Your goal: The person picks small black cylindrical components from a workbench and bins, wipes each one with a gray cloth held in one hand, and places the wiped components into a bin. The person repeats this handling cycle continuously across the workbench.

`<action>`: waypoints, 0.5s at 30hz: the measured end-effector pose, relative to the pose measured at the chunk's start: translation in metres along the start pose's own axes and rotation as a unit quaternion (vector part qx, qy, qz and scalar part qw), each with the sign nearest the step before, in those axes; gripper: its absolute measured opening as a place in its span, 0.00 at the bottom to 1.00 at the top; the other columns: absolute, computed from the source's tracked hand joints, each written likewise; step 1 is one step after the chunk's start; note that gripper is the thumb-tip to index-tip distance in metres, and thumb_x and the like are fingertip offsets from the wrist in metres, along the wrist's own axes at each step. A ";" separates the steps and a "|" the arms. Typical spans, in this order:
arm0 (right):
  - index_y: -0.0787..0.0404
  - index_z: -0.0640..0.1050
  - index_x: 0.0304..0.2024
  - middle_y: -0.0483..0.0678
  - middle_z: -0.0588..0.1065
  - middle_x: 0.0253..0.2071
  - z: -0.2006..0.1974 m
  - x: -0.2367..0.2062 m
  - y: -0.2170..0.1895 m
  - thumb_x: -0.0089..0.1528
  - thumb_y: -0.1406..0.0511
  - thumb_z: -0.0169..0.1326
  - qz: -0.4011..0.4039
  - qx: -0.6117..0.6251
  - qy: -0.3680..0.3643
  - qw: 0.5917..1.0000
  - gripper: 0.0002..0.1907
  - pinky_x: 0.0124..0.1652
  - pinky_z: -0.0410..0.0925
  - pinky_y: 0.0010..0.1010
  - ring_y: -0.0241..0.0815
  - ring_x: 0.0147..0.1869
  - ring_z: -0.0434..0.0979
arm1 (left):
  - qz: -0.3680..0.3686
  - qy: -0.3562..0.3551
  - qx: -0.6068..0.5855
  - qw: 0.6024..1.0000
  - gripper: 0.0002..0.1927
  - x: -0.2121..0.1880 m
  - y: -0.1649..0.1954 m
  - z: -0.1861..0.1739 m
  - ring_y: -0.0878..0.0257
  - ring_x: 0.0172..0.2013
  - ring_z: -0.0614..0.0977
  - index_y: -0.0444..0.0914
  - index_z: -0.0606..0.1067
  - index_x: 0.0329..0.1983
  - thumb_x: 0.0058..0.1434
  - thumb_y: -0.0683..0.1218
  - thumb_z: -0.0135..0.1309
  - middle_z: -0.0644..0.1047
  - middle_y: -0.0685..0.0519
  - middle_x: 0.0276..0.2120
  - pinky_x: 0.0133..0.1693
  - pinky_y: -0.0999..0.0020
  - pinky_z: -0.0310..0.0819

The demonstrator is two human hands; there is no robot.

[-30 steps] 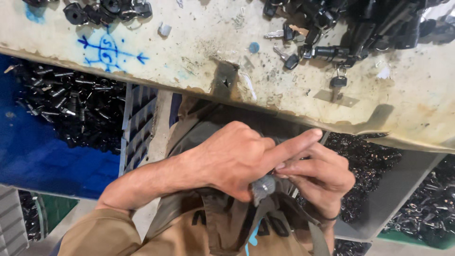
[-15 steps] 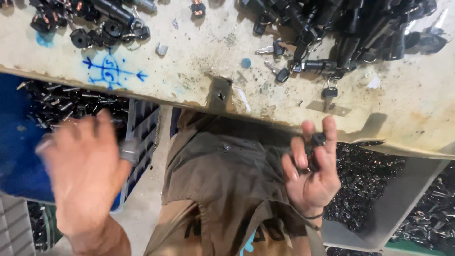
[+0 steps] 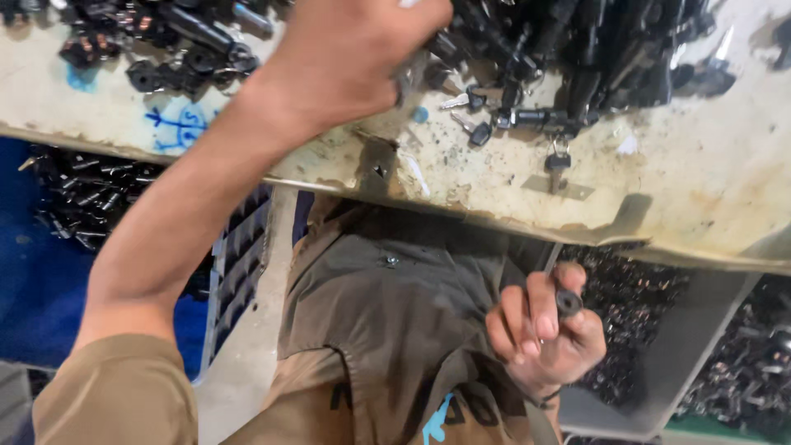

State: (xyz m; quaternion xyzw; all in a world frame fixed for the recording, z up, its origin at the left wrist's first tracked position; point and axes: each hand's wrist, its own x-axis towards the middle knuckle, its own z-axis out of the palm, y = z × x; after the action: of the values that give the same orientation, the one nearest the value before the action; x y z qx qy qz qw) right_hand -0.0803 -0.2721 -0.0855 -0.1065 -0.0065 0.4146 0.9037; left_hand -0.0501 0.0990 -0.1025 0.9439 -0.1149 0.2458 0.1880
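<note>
left hand up on the tabletop, fingers curled closed into the pile of black parts by its far edge. right hand below the near edge, pinching a small black ring between thumb and fingertips.

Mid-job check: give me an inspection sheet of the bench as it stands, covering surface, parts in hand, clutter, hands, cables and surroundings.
Surface: worn pale workbench, scuffed, with blue pen marks at its left.
Job's things: small black round part pinched in the right hand; pile of black parts on the bench.
Clutter: loose keys and a blue dot near the bench edge.
Hands: left hand reaches into the pile, grip hidden; right hand closed on the part, below the bench edge.
Cables: nothing seen.
Surroundings: bins of dark parts under the bench, on both sides; blue crate at left.
</note>
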 end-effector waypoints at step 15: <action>0.56 0.73 0.54 0.46 0.69 0.40 -0.012 0.005 -0.022 0.71 0.66 0.45 0.046 -0.071 0.128 0.988 0.10 0.33 0.65 0.27 0.37 0.37 0.66 | -0.043 0.049 -0.646 0.761 0.20 -0.029 0.178 -0.076 0.50 0.41 0.82 0.37 0.72 0.55 0.60 0.39 0.63 0.79 0.48 0.40 0.42 0.58 0.74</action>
State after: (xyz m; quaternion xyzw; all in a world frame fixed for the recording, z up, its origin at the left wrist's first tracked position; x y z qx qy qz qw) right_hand -0.0598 -0.2843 -0.0931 -0.2228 0.0843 0.4372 0.8673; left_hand -0.1621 -0.0272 -0.0025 0.5897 -0.1966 0.1508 0.7687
